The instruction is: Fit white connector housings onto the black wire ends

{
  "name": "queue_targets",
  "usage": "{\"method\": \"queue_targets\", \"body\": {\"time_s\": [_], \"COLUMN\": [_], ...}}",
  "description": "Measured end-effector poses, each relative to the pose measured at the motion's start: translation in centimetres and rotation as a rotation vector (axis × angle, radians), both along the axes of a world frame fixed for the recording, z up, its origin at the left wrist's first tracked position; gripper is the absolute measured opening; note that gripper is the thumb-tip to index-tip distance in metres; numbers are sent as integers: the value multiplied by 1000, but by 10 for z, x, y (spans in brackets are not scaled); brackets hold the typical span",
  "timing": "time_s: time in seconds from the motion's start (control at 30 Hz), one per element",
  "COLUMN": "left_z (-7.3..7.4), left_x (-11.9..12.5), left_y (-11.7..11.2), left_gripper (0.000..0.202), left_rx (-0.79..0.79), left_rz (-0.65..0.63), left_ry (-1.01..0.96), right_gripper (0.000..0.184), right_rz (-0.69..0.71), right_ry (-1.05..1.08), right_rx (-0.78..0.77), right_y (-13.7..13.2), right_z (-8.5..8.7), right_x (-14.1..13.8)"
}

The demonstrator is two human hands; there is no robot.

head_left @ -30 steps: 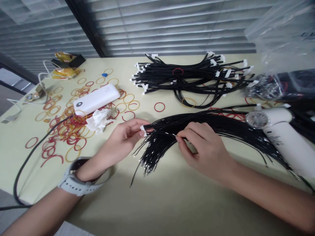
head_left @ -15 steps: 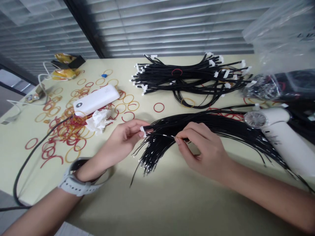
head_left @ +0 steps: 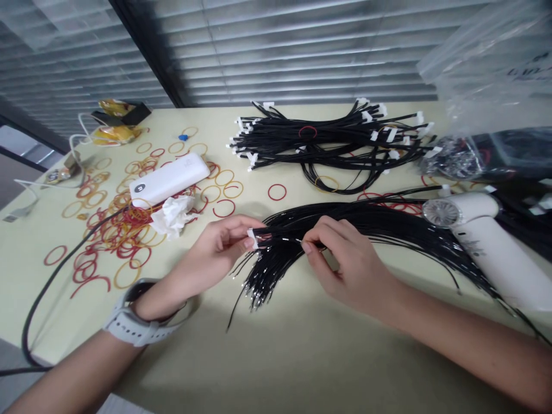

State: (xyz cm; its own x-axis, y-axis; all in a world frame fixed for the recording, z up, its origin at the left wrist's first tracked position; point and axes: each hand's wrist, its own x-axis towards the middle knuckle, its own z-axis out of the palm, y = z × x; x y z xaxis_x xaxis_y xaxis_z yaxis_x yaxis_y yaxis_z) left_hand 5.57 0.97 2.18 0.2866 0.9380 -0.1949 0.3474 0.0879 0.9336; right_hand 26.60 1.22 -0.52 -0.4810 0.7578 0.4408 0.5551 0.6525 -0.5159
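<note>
Between thumb and fingers, my left hand grips a white connector with black wires running out of it to the right. My right hand pinches a thin black wire with a bright metal tip, to the right of the connector. Whether that wire's tip touches the connector I cannot tell. Beneath both hands lies a thick bundle of black wires, its metal-tipped ends fanned out at the left and its length curving off to the right.
Finished-looking black cables with white connectors lie at the back. Rubber bands, a white power bank and crumpled tissue are at left. A white handheld fan rests on wires at right, before a plastic bag.
My right hand has shifted slightly left with the wire, closer to the connector. My left hand keeps its grip nearly in place. The view has tilted a little.
</note>
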Motion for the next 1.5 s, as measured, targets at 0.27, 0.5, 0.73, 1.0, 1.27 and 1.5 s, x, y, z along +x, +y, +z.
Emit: {"method": "queue_targets", "body": {"time_s": [0.27, 0.5, 0.73, 1.0, 1.27, 1.5], "left_z": [2, -1, -3, -3, 5, 2], "left_x": [5, 15, 18, 18, 12, 4], "left_y": [-6, -15, -14, -15, -5, -3], "left_gripper": [18, 19, 25, 25, 19, 20], "left_rx": [-49, -133, -269, -265, -142, -111], "left_rz": [-31, -35, 16, 7, 61, 46], "left_ry": [-84, -147, -254, -247, -214, -113], "right_gripper": [17, 18, 22, 22, 20, 13], "right_rz": [-33, 75, 50, 58, 47, 89], "right_ry": [-199, -199, -162, -104, 217, 180], "right_rx": [186, 342, 286, 226, 163, -46], "right_y": [2, -5, -5, -7, -1, -1], "right_z": [-4, -8, -9, -10, -6, -7], "right_x": [-6, -13, -13, -15, -1, -2]}}
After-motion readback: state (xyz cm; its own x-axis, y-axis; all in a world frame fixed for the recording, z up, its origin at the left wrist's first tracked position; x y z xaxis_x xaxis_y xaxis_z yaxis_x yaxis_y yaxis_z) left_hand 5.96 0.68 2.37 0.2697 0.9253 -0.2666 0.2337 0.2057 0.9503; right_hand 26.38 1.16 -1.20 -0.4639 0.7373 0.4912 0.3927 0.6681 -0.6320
